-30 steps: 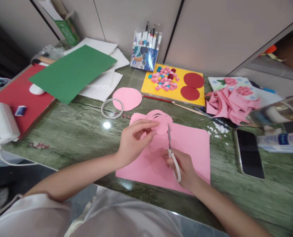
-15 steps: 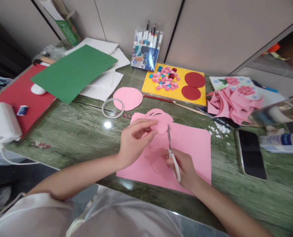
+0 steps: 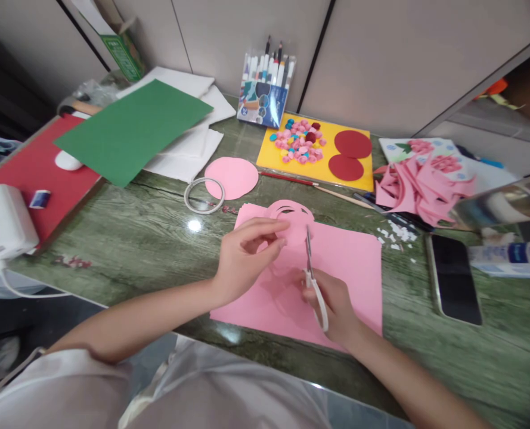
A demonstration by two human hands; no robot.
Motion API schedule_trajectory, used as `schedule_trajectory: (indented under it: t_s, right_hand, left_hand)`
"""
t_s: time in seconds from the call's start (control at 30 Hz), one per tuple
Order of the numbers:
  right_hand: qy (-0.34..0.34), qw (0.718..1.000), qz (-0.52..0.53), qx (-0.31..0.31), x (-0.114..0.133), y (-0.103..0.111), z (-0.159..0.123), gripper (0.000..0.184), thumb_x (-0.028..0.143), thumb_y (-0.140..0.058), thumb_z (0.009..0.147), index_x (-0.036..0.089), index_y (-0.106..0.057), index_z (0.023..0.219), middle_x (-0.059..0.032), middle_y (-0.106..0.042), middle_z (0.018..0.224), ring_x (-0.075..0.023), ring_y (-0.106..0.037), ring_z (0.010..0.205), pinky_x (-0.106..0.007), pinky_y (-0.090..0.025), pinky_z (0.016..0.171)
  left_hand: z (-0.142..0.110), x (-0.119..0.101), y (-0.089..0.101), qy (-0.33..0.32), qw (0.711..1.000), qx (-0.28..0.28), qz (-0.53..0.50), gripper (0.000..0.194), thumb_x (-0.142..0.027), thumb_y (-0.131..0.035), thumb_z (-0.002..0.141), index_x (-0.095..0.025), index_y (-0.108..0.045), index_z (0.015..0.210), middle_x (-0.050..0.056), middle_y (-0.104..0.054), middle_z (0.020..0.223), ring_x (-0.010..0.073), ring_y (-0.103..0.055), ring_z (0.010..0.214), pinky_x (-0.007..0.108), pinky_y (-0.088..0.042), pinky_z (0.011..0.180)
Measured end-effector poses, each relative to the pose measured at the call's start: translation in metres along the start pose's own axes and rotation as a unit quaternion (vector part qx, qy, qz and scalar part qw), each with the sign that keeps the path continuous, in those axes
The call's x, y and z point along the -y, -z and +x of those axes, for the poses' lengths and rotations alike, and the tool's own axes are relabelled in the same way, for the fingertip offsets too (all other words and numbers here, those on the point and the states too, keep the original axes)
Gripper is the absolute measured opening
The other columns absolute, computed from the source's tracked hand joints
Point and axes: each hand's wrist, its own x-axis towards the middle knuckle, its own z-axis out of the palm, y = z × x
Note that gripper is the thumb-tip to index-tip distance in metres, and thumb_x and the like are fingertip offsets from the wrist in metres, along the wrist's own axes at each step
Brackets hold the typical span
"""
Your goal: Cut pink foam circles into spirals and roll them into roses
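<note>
My left hand pinches a pink paper disc that has curved cuts in it and holds it above a pink sheet lying on the green table. My right hand grips white-handled scissors. The blades point away from me and meet the right edge of the disc. Both hands hover over the sheet near the table's front edge.
Behind lie a whole pink circle, a tape ring, a yellow board with small paper rolls and two red discs, and a marker pack. Green paper is at left, pink scraps and a phone at right.
The scissors have edged slightly forward along the disc's edge, and my left fingers have shifted the disc a little. Nothing else moved.
</note>
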Motion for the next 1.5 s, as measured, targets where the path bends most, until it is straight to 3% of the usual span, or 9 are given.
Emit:
schedule_trajectory:
  t_s: [0.27,0.5,1.03,1.5]
  right_hand:
    - [-0.004,1.0,-0.01,-0.003,-0.0017,-0.0003,-0.0008,0.038,0.051,-0.038,0.087,0.018,-0.056,0.084,-0.0005,-0.055,0.067,-0.0133,-0.051,0.057,-0.025,-0.039,0.056]
    - [-0.004,1.0,-0.01,-0.001,-0.0001,0.0,0.0016,0.037,0.051,-0.039,0.087,0.018,-0.055,0.08,0.0009,-0.052,0.064,-0.0123,-0.048,0.055,-0.023,-0.037,0.054]
    - [0.012,1.0,-0.006,-0.006,0.001,-0.0006,0.0015,0.04,0.052,-0.038,0.086,0.017,-0.057,0.084,-0.0001,-0.054,0.066,-0.0126,-0.049,0.057,-0.024,-0.037,0.055]
    - [0.008,1.0,-0.028,0.0,-0.0009,0.0004,0.0005,0.037,0.049,-0.037,0.088,0.017,-0.056,0.084,0.0006,-0.054,0.064,-0.0122,-0.049,0.054,-0.023,-0.037,0.054]
  left_hand:
    - [0.0022,-0.0004,0.0014,-0.01,1.0,-0.01,0.007,0.023,-0.01,-0.063,0.072,-0.023,-0.07,0.089,0.004,-0.068,0.089,0.0131,-0.061,0.086,0.025,-0.052,0.075]
    - [-0.0007,0.0031,-0.0001,0.002,1.0,-0.001,-0.031,0.032,-0.008,-0.063,0.071,-0.023,-0.067,0.099,0.005,-0.064,0.101,0.0104,-0.06,0.082,0.022,-0.052,0.071]
    - [-0.0003,0.001,-0.0002,-0.011,1.0,0.013,0.001,0.029,-0.008,-0.063,0.07,-0.021,-0.068,0.096,0.006,-0.064,0.093,0.0098,-0.059,0.074,0.021,-0.051,0.062]
    - [0.0031,0.0007,0.0033,-0.021,1.0,-0.006,-0.001,0.028,-0.005,-0.061,0.073,-0.024,-0.07,0.092,0.003,-0.068,0.093,0.0119,-0.061,0.09,0.023,-0.05,0.08]
